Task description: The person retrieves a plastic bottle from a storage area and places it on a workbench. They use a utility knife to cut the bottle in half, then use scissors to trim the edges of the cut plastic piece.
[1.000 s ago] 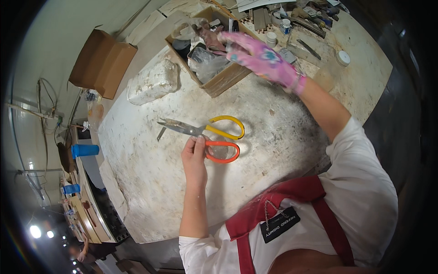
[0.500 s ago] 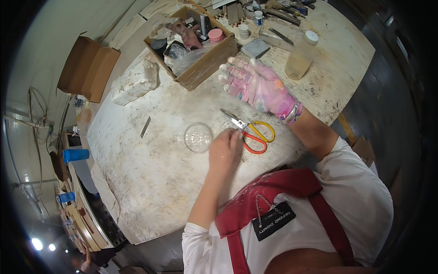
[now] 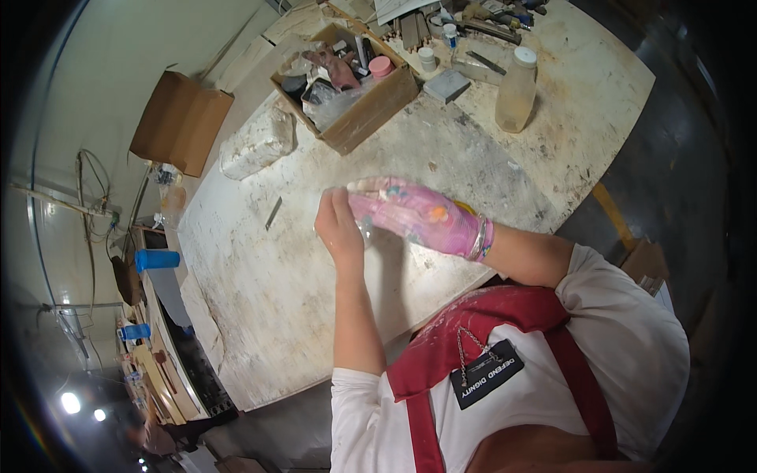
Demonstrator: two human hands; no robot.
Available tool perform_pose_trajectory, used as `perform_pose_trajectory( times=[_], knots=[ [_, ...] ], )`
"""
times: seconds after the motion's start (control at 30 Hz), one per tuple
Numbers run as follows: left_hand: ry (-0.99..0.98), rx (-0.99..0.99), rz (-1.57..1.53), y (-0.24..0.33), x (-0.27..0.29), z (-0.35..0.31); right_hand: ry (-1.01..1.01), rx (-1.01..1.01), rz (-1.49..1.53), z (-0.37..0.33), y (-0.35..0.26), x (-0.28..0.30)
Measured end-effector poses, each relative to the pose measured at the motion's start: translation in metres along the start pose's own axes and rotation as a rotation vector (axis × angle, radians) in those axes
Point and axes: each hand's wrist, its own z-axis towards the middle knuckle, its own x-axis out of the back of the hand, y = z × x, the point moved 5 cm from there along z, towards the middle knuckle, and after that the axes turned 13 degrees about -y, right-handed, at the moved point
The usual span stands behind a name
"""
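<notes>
My bare left hand (image 3: 341,230) meets my right hand (image 3: 422,218) above the middle of the table. A pink glove with coloured spots and whitish fingertips covers my right hand, whose fingers stretch toward the left and hold nothing that shows. The fingers of my left hand close against the finger end of this glove; the exact grip is partly hidden and a little blurred. Under the hands, part of a clear round glass dish (image 3: 366,229) shows. Of the scissors only a bit of yellow handle (image 3: 465,208) peeks out behind my right hand.
A cardboard box (image 3: 371,118) of mixed items stands at the back, beside a white wrapped block (image 3: 258,144). A thin blade (image 3: 274,213) lies at the left. A capped bottle (image 3: 516,91), grey block (image 3: 446,85) and small white jar (image 3: 426,59) stand at the far right.
My left hand has left the scissors and moved up and left to the glove. My gloved right hand has come down and left, over the scissors and glass dish. The view has shifted slightly.
</notes>
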Motion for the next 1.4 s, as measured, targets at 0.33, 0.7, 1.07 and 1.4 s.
perform_pose_trajectory(
  times=[0.33, 0.7, 1.07, 1.4],
  knots=[
    [-0.072, -0.114, -0.159, -0.004, -0.044, -0.017, 0.086, -0.181, -0.338, -0.015, 0.014, 0.017],
    [-0.010, -0.307, 0.429, 0.027, -0.031, -0.008, -0.045, -0.141, -0.465, -0.013, 0.022, 0.001],
    [-0.041, -0.681, 0.727, 0.087, -0.027, 0.003, -0.014, -0.128, -0.377, -0.016, -0.008, -0.045],
    [-0.300, 0.207, -0.812, 0.016, -0.052, -0.004, 0.118, 0.005, -0.041, -0.006, -0.028, -0.010]
  ],
)
